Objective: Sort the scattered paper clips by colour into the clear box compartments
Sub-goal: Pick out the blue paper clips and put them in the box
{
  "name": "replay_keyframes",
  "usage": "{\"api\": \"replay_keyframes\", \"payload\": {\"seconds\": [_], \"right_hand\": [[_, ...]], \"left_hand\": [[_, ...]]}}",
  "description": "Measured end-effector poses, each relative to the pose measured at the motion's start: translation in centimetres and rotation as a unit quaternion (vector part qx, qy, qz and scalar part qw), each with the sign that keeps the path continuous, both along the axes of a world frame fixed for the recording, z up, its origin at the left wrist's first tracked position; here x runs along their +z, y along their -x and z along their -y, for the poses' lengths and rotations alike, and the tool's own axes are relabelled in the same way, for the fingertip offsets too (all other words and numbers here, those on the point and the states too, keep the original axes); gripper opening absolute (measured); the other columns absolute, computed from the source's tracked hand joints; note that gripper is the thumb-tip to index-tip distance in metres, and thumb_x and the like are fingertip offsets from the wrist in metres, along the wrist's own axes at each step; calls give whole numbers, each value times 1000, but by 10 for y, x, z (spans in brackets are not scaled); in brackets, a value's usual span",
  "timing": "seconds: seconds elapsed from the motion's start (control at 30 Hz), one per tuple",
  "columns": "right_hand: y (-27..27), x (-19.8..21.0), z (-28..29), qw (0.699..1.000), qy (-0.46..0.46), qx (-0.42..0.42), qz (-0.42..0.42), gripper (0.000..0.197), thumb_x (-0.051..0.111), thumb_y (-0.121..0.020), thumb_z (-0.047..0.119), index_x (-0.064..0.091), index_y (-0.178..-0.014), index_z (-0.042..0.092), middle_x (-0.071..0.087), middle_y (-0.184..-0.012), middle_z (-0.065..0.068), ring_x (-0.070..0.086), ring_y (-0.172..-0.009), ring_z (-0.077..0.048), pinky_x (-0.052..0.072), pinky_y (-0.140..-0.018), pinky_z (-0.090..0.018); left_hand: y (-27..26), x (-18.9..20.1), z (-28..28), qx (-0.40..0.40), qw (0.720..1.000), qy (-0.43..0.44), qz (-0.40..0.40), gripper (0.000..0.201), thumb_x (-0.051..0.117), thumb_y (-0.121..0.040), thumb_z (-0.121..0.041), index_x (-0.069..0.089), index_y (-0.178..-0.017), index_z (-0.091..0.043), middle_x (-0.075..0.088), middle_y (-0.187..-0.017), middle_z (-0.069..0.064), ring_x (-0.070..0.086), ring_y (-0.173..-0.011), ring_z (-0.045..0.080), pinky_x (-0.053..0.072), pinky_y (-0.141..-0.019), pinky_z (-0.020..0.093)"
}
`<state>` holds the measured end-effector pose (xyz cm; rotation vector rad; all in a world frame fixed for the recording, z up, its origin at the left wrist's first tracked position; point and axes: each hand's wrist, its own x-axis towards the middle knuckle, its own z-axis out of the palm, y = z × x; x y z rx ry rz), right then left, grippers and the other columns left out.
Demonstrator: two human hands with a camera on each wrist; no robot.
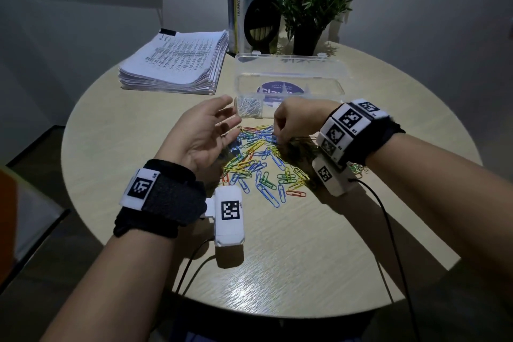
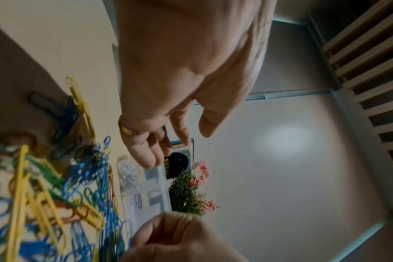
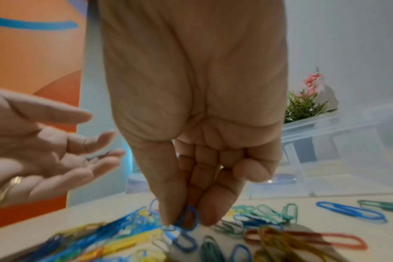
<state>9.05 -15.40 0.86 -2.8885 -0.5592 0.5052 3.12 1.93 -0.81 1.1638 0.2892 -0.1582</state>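
Note:
A heap of blue, yellow, green and red paper clips (image 1: pixel 263 158) lies mid-table. Behind it stands the clear box (image 1: pixel 337 89) with its lid raised; its left compartment holds silver clips (image 1: pixel 248 107). My right hand (image 1: pixel 277 137) reaches down onto the heap, thumb and forefinger pinching a blue clip (image 3: pixel 187 219) that still touches the pile. My left hand (image 1: pixel 222 122) hovers palm up just left of the heap, fingers relaxed and spread. In the right wrist view something thin and dark lies across the left hand's fingers (image 3: pixel 96 156); I cannot tell what it is.
A thick stack of printed papers (image 1: pixel 177 61) sits at the back left. Upright books (image 1: pixel 249 8) and a potted pink-flowered plant (image 1: pixel 308 39) stand behind the box. Wrist-camera cables (image 1: pixel 388 230) trail over the round table's near edge (image 1: pixel 249 311).

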Motion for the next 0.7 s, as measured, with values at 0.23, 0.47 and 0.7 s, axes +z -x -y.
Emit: {"api": "replay_keyframes", "payload": {"seconds": [0.23, 0.47, 0.7], "right_hand": [[-2, 10, 3, 996, -73, -13, -44, 16, 68, -82, 2, 60, -79, 16, 61, -69, 1, 58, -60, -11, 44, -51, -20], [0, 24, -11, 973, -225, -31, -47, 16, 64, -86, 0, 58, -77, 12, 63, -70, -6, 64, -64, -19, 54, -54, -22], [-5, -5, -15, 995, 88, -5, 54, 24, 68, -82, 19, 72, -95, 0, 71, -91, -15, 53, -69, -20, 41, -51, -24]], "left_hand": [[-3, -17, 24, 9, 998, 55, -20, 8, 51, -96, -20, 56, -92, -15, 56, -93, 4, 58, -88, 15, 46, -85, 27], [-8, -20, 38, 13, 980, 188, -66, 30, 36, -100, -28, 51, -80, -11, 55, -84, 9, 56, -82, 22, 43, -87, 35], [-22, -19, 26, 74, 967, 236, -66, 26, 38, -99, -21, 49, -80, -8, 54, -80, 10, 56, -73, 19, 47, -70, 28]]}}
